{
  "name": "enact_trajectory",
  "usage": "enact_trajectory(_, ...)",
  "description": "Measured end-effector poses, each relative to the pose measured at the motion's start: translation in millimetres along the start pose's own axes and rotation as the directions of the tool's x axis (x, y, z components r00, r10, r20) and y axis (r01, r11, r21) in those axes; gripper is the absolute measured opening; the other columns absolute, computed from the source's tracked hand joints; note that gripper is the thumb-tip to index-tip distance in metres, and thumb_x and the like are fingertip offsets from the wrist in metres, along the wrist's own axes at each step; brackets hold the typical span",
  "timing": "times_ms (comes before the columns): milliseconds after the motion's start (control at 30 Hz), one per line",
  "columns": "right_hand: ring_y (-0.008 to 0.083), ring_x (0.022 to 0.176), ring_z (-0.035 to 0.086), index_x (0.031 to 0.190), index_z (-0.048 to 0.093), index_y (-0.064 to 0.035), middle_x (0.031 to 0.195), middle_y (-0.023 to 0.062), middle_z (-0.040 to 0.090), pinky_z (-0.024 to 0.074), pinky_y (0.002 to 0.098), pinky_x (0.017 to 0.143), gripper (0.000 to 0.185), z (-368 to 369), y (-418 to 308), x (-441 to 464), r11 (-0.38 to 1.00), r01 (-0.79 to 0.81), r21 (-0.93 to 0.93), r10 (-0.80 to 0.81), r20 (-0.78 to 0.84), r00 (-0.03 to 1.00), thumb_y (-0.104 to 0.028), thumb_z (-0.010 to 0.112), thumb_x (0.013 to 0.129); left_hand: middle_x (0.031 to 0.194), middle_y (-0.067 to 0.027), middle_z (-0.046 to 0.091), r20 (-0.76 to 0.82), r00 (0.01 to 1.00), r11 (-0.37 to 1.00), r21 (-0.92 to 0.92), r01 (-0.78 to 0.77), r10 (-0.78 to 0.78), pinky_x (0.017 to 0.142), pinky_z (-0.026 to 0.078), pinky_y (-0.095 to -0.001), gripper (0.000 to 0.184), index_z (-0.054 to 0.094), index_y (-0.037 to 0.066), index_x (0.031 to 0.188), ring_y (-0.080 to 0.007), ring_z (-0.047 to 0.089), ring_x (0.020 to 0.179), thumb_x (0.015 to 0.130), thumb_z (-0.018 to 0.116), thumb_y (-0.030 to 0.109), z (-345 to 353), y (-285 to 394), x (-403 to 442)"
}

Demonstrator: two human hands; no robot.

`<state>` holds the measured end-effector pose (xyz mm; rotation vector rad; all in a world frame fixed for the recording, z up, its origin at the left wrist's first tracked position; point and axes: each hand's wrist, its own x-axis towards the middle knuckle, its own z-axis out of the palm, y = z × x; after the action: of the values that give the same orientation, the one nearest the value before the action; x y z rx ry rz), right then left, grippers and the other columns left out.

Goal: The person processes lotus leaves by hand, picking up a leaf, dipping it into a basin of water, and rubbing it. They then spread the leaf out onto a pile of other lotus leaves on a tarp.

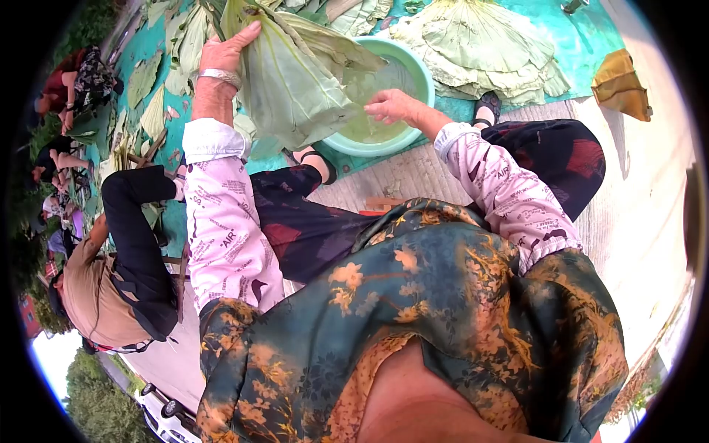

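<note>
My left hand (225, 59) is closed around the gathered upper end of a large pale-green lotus leaf (292, 88). The leaf hangs folded, its broad lower part in front of the left rim of a light-green basin (426, 88). Cloudy greenish water (369, 129) lies in the basin. Over the basin's right side, my right hand (393, 107) reaches toward the leaf's lower edge, a small gap away. Its fingers are loosely bent and apart, and I see nothing held in them.
A fanned stack of pale leaves (480, 48) lies beyond the basin on a teal sheet (602, 37). More loose leaves (144, 77) cover the sheet at left. A brownish-yellow object (622, 85) stands at right. A person in a tan top (96, 295) sits at left, with other people farther back.
</note>
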<state>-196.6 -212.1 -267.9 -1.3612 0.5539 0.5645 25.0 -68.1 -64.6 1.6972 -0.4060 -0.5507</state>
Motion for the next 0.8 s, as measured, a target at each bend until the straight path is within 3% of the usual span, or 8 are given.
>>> enact_trajectory(67,0.0215,0.103,0.051,0.106,0.053,-0.0038,0.109,0.0088,0.053,0.0418,0.0357,0.085,0.042,-4,-5,7,0.929,0.122,0.350,-0.100,-0.081,0.992,-0.032,0.064,0.077,0.088,-0.0084,0.063,0.036,0.999,0.998,-0.057,0.021,-0.019,0.070,0.048,-0.0270,0.036,0.059,-0.001,0.097,-0.0159,0.060,0.075,0.067,0.074,0.013,3,2,-2)
enact_trajectory(133,0.0216,0.107,0.048,0.107,0.051,-0.0057,0.110,0.0075,0.052,0.0392,0.0363,0.089,0.038,-4,-6,14,0.705,0.180,0.686,-0.172,-0.081,0.982,-0.029,0.063,0.079,0.089,-0.0088,0.063,0.076,0.996,0.992,-0.117,0.055,-0.047,0.071,0.048,-0.0279,0.036,0.058,-0.001,0.098,-0.0168,0.061,0.076,0.067,0.074,0.012,6,4,-2)
enact_trajectory(267,0.0201,0.106,0.048,0.109,0.051,-0.0087,0.108,0.0049,0.053,0.0376,0.0368,0.092,0.032,-4,-14,27,0.306,0.253,0.918,-0.413,-0.111,0.904,-0.017,0.062,0.080,0.090,-0.0097,0.063,0.067,0.995,0.980,-0.181,0.085,-0.074,0.072,0.049,-0.0297,0.039,0.057,-0.001,0.099,-0.0186,0.061,0.077,0.067,0.074,0.011,9,-3,4)
enact_trajectory(433,0.0187,0.098,0.051,0.101,0.054,-0.0111,0.097,0.0028,0.056,0.0413,0.0392,0.086,0.026,-17,-20,17,0.345,0.353,0.870,-0.259,-0.273,0.926,-0.009,0.063,0.077,0.091,-0.0098,0.062,-0.140,0.984,0.988,-0.118,0.096,-0.112,0.073,0.048,-0.0294,0.042,0.056,-0.002,0.099,-0.0191,0.061,0.078,0.065,0.076,0.012,-2,-4,5)
enact_trajectory(533,0.0184,0.096,0.051,0.099,0.054,-0.0114,0.097,0.0021,0.056,0.0418,0.0392,0.083,0.025,-25,-11,18,0.323,0.373,0.870,-0.320,-0.271,0.908,-0.007,0.064,0.076,0.091,-0.0101,0.062,-0.141,0.982,0.992,-0.003,0.129,-0.128,0.071,0.047,-0.0284,0.044,0.056,-0.002,0.100,-0.0186,0.060,0.076,0.064,0.077,0.013,-7,-6,7)
enact_trajectory(567,0.0163,0.090,0.052,0.097,0.055,-0.0122,0.094,0.0001,0.057,0.0437,0.0352,0.073,0.023,-25,-9,18,0.327,0.376,0.867,-0.329,-0.269,0.905,-0.006,0.063,0.076,0.091,-0.0102,0.062,-0.157,0.979,0.992,-0.006,0.128,-0.128,0.071,0.047,-0.0284,0.045,0.055,-0.002,0.100,-0.0185,0.060,0.076,0.064,0.077,0.014,-8,-7,6)
enact_trajectory(667,0.0126,0.084,0.054,0.093,0.057,-0.0134,0.091,-0.0024,0.058,0.0455,0.0297,0.067,0.017,-23,-14,14,0.419,0.427,0.802,-0.341,-0.296,0.892,-0.007,0.062,0.078,0.090,-0.0104,0.062,-0.201,0.972,0.992,-0.013,0.123,-0.123,0.070,0.047,-0.0284,0.046,0.054,-0.002,0.101,-0.0183,0.059,0.075,0.064,0.077,0.014,-6,-5,5)
enact_trajectory(800,0.0128,0.079,0.053,0.095,0.056,-0.0133,0.087,-0.0019,0.059,0.0421,0.0297,0.060,0.019,-24,-11,17,0.400,0.440,0.804,-0.298,-0.339,0.892,-0.009,0.062,0.077,0.090,-0.0109,0.061,-0.157,0.978,0.991,-0.004,0.137,-0.136,0.071,0.047,-0.0289,0.047,0.054,-0.003,0.101,-0.0189,0.059,0.076,0.064,0.077,0.014,-8,-9,7)
